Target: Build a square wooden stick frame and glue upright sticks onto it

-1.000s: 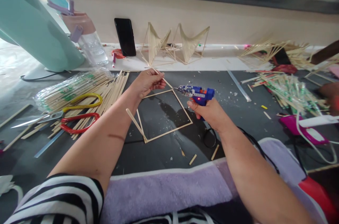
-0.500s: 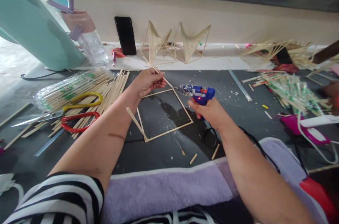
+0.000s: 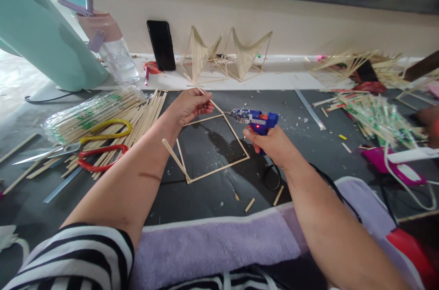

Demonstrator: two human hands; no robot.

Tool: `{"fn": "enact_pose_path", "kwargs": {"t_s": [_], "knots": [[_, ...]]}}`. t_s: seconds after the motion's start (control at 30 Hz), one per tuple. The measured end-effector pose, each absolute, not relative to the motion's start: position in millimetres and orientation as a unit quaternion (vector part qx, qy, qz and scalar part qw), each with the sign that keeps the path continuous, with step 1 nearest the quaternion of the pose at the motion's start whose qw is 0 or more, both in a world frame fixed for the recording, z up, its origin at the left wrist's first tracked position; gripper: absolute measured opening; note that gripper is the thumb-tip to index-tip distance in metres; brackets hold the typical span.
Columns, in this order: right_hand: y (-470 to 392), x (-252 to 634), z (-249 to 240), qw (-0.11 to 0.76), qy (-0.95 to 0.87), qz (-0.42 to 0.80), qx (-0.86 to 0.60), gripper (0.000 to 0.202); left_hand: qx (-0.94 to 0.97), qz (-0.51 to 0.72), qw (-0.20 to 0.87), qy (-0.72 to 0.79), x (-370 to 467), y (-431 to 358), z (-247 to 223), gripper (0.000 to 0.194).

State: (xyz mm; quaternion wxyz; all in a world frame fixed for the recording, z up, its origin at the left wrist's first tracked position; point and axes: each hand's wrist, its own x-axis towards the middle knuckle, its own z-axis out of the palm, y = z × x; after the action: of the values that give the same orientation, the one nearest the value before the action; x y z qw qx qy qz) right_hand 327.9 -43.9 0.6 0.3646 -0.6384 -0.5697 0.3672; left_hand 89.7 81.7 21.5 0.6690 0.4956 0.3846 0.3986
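Note:
My left hand (image 3: pixel 195 106) pinches a thin wooden stick (image 3: pixel 216 106), which slants down to the far right corner of a square stick frame (image 3: pixel 219 174) lying on the dark table. Another stick (image 3: pixel 175 159) rises at a slant from the frame's near left corner. In my right hand (image 3: pixel 265 143) is a blue hot glue gun (image 3: pixel 258 120) with a small red light lit. Its nozzle points left and is at the corner where the held stick meets the frame; whether it touches is too small to tell.
Scissors (image 3: pixel 103 143) and bagged wooden sticks (image 3: pixel 92 114) lie left. A bottle (image 3: pixel 118 52) and phone (image 3: pixel 161 45) stand behind, beside two finished-looking stick models (image 3: pixel 245 56). Wrapped sticks (image 3: pixel 373 114) and another person's hand (image 3: pixel 431 120) are right. A purple towel (image 3: pixel 219 249) borders the front.
The view has shifted very slightly. Both hands, the stick and the glue gun keep practically the same places.

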Motion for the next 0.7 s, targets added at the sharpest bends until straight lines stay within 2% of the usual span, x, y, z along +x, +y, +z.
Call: {"fn": "enact_pose_path", "kwargs": {"t_s": [0.7], "knots": [[-46.3,326.4,4.6,0.359,-0.571,0.365,-0.642,0.037,0.485,0.400,0.673,0.389,90.0,81.5,21.1,0.022]]}}
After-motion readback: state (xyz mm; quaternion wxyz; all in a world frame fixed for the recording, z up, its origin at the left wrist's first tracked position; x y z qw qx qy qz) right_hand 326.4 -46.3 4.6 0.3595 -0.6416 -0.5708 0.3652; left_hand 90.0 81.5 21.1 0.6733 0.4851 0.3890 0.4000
